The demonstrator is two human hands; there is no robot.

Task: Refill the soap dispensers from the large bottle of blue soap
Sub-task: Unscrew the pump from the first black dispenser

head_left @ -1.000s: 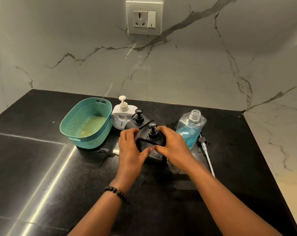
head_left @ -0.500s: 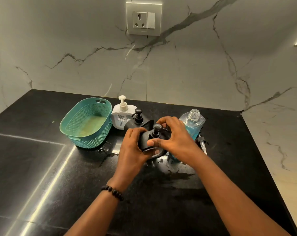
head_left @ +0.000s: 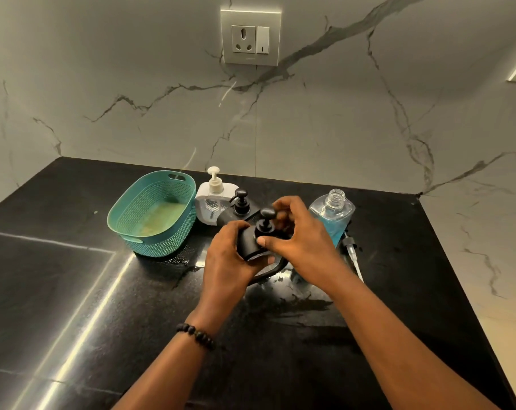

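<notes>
A black soap dispenser (head_left: pixel 250 241) with a black pump top is lifted off the counter and tilted between both hands. My left hand (head_left: pixel 227 258) grips its body from the left. My right hand (head_left: pixel 301 241) wraps around its pump collar, thumb on the front. The large clear bottle of blue soap (head_left: pixel 333 214) stands uncapped just right of my right hand. Its loose pump with a long tube (head_left: pixel 351 253) lies on the counter beside it. A second black dispenser (head_left: pixel 240 202) and a white dispenser (head_left: pixel 213 199) stand behind.
A teal perforated basket (head_left: pixel 153 214) sits at the left on the black stone counter (head_left: pixel 73 291). Wet patches lie on the counter below my hands. A marble wall with a socket (head_left: pixel 250 37) rises behind. The counter's right edge meets a marble surface.
The black dispenser has been lifted off the counter and tilted toward me. My right hand shifted from its side up onto the pump collar.
</notes>
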